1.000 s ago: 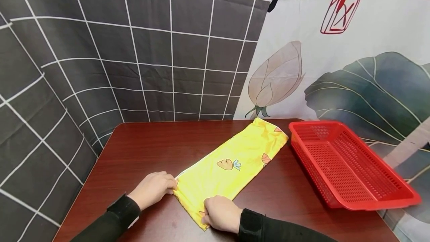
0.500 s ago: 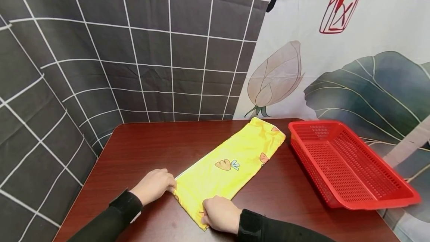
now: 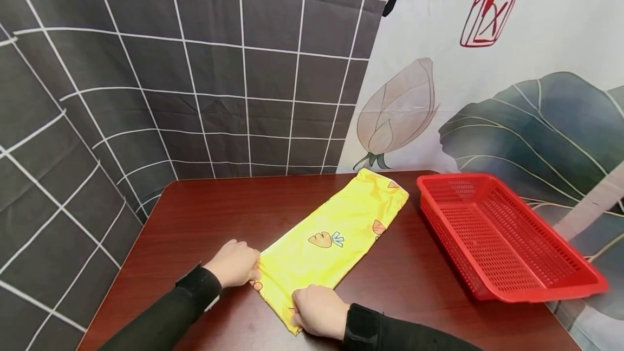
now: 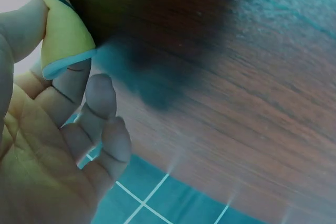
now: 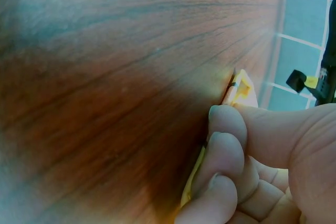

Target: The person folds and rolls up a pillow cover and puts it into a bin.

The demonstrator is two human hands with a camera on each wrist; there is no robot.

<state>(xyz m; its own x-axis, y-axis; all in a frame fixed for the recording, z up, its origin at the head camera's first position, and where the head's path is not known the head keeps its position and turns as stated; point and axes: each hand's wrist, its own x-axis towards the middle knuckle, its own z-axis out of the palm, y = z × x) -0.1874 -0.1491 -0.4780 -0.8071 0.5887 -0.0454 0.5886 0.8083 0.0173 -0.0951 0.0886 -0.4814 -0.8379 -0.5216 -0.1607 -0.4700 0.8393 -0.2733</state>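
Observation:
A yellow cloth printed with carrots lies folded into a long strip across the dark wooden table. My left hand pinches the strip's near left corner; in the left wrist view that corner of the cloth sits between thumb and forefinger. My right hand grips the near right corner, and in the right wrist view its curled fingers close over the edge of the cloth. Both forearms wear black sleeves.
An empty red perforated plastic basket stands on the right part of the table, close to the cloth's far end. A dark grid-patterned curtain and a flower-printed sheet hang behind the table.
My left hand has slid slightly right and the near end of the cloth has bunched a little; the whole strip has shifted slightly left in view.

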